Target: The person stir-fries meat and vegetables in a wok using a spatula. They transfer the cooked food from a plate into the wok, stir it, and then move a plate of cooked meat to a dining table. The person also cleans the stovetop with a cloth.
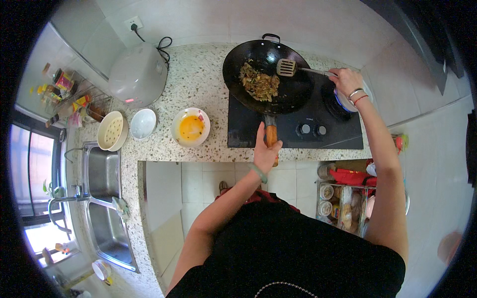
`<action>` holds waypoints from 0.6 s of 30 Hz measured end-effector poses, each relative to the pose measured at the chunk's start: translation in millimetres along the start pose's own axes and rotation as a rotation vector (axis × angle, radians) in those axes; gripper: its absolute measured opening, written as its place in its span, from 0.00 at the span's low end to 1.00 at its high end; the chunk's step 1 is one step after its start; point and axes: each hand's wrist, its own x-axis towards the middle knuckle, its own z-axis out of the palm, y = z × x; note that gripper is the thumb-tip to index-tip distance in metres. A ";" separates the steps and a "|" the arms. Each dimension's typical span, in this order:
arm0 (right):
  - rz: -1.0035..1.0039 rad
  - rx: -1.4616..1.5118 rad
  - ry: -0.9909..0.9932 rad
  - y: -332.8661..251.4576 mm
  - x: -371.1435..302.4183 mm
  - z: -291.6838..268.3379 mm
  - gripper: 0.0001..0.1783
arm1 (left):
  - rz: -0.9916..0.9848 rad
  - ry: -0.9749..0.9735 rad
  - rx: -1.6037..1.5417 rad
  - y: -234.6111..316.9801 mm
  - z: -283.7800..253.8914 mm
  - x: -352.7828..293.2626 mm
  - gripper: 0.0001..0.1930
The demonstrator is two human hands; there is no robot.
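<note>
A black wok [294, 95] sits over the left side of the black gas cooktop [343, 136]. Its wooden handle [271, 135] points toward me, and my left hand [265, 151] is wrapped round it. Chopped brownish cooked food [259, 83] lies heaped in the left and middle of the wok. From the right, my right hand [348, 81] grips a slotted spatula [286, 67] by the far end of its handle. The spatula's blade is over the wok, just right of the food; I cannot tell whether it touches the wok.
Left of the cooktop stands a bowl with yellow liquid [192, 128], beside a white bowl [144, 124] and a cream perforated basket [112, 131]. A grey appliance [138, 74] is plugged in behind. A blue flame [344, 102] shows under my right wrist. The double sink [104, 174] lies left.
</note>
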 end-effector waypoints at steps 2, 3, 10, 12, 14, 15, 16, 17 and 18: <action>0.033 0.032 -0.043 0.3 13.7 11.8 0.16 | 0.038 0.006 0.012 -3.7 0.8 1.1 0.40; 0.029 0.072 -0.019 -5.2 20.1 15.8 0.16 | 0.066 0.008 0.028 -6.9 0.1 2.1 0.40; -0.168 0.211 0.074 -41.0 44.5 7.8 0.15 | 0.028 0.017 0.025 -6.2 -1.7 -1.5 0.40; -0.273 0.173 0.124 -44.9 37.9 -1.2 0.15 | -0.010 0.006 0.014 -2.4 -1.7 -2.6 0.39; -0.349 0.093 0.136 -55.3 22.4 -18.5 0.15 | -0.018 0.002 0.011 0.5 -3.8 -2.6 0.39; -0.321 0.112 0.150 -52.6 14.1 -22.8 0.15 | -0.008 -0.001 0.013 1.6 -4.6 -2.9 0.39; -0.290 0.126 0.161 -45.9 4.6 -25.5 0.15 | 0.000 -0.007 0.009 3.6 -3.7 -3.3 0.39; -0.258 0.140 0.172 -39.4 -5.8 -29.2 0.15 | -0.009 -0.003 -0.002 5.5 -2.4 -4.4 0.39; -0.198 0.124 0.143 -34.7 -18.4 -35.0 0.15 | -0.018 0.006 -0.013 9.7 -0.4 -6.6 0.39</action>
